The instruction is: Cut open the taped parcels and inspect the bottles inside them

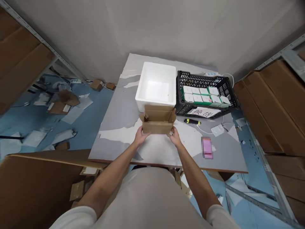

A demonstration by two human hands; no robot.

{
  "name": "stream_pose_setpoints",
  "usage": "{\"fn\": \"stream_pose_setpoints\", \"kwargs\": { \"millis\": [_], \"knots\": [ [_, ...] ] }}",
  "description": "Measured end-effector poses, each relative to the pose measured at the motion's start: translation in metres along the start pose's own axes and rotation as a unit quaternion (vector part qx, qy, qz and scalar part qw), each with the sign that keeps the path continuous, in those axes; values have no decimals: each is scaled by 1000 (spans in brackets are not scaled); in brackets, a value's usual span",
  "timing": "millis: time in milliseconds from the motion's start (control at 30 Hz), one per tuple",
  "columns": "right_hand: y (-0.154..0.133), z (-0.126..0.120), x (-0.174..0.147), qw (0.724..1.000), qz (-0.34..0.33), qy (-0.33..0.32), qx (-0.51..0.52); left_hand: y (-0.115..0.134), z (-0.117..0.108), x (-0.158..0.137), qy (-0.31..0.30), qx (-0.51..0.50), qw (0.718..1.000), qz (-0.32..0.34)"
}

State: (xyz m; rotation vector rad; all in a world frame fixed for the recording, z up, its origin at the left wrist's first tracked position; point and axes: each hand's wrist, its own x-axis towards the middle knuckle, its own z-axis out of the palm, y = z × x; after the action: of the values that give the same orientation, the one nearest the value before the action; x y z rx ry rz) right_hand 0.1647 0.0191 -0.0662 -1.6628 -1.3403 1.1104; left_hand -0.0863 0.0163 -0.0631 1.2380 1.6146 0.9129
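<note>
Head view. Clock centred on the small brown box (157,128), twelve pointing away from the wearer, toward the grey wall (152,28). Box stands open at the top, at the middle of the grey-and-white surface (119,106); whether it rests there or is slightly raised, cannot tell. Grip: both hands grasping it. Left hand (141,137) at its lower corner, between seven and eight o'clock; right hand (174,137) at the opposite lower corner, between four and five. Forearms come in from six o'clock.

At twelve, just beyond: white foam box (156,70), open, its near wall partly behind the brown box; contact between the two unclear. At two: black crate (189,77) of white-topped, green-sided cartons (188,97), a handwritten sign (204,112) on its near side. At three: black-and-yellow cutter (192,121) lying flat, near the crate. At four: pink object (207,148), pixelated, details unreadable. Off the surface, at eight: large open carton (35,190). Between nine and ten: papers and an opened carton (59,107) on the blue floor (95,108).
</note>
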Motion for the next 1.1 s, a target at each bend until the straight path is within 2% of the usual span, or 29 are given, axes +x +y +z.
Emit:
{"fn": "stream_pose_setpoints", "kwargs": {
  "millis": [100, 233, 333, 467, 600, 700, 900, 1100],
  "knots": [
    [0, -4, -37, 999, -1, 15, 44, 0, -12, -24, 18, 13, 999, 30],
    [15, -1, -91, 995, 66, 7, 80, -18, -23, -55, -55, 46, 997, 19],
    [27, 12, -112, 994, 73, 8, 86, -37, -23, -62, -85, 63, 994, 21],
    [38, 29, -116, 995, 72, 23, 66, -59, -20, -57, -87, 73, 993, 30],
    [41, 44, -112, 991, 110, 51, 63, -72, -14, -46, -104, 37, 994, -1],
    [40, 56, -108, 987, 115, 93, 62, -76, -7, -42, -108, 16, 994, -24],
    [37, 64, -105, 980, 112, 162, -23, -70, -1, -44, -64, 79, 995, -11],
    [31, 65, -118, 968, 124, 186, -117, -58, -4, -51, -51, 141, 988, 20]
  ]
}}
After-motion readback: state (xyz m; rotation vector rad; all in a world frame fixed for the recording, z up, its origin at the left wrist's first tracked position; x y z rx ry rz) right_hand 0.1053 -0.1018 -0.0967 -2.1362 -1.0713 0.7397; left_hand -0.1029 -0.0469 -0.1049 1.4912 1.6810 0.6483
